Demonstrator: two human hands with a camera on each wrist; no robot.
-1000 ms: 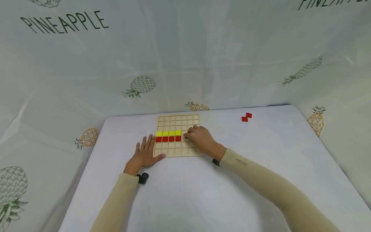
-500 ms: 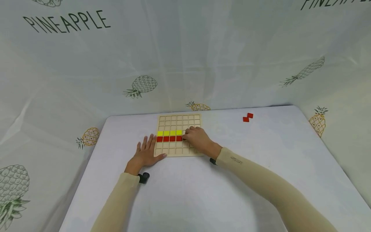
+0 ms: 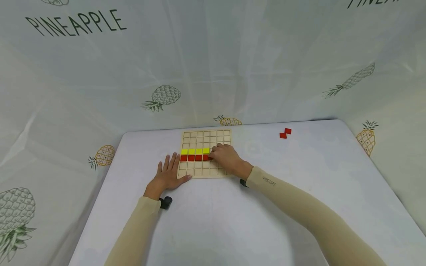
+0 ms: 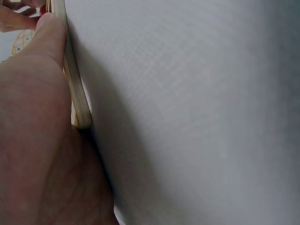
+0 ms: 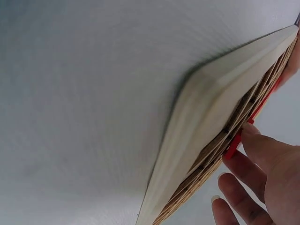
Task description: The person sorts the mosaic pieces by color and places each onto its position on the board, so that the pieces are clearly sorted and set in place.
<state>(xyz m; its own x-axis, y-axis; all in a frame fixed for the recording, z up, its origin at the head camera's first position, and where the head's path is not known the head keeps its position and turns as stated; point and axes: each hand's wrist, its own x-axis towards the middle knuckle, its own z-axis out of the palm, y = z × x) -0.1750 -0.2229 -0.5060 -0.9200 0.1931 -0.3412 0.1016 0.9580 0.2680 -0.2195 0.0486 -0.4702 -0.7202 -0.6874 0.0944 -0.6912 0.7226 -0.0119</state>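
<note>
A light wooden grid board (image 3: 199, 172) lies toward the back of the white table. Across it run a row of yellow square tiles (image 3: 195, 151) and, directly below, a row of red square tiles (image 3: 191, 158). My left hand (image 3: 168, 175) rests spread at the board's lower left corner, its thumb along the front edge. At the right end of the red row, my right hand (image 3: 227, 158) pinches a red tile (image 5: 233, 146) between thumb and index finger, low over the grid in the right wrist view. In the head view my fingers mostly hide that tile.
Two loose red tiles (image 3: 285, 133) lie at the table's back right, touching or nearly so. A pale curtain (image 3: 266, 74) printed with pineapples hangs behind the table (image 3: 213, 225) and along its sides.
My right hand has shifted slightly left with the red tile, to the end of the red row. The left hand stays in place at the board's corner.
</note>
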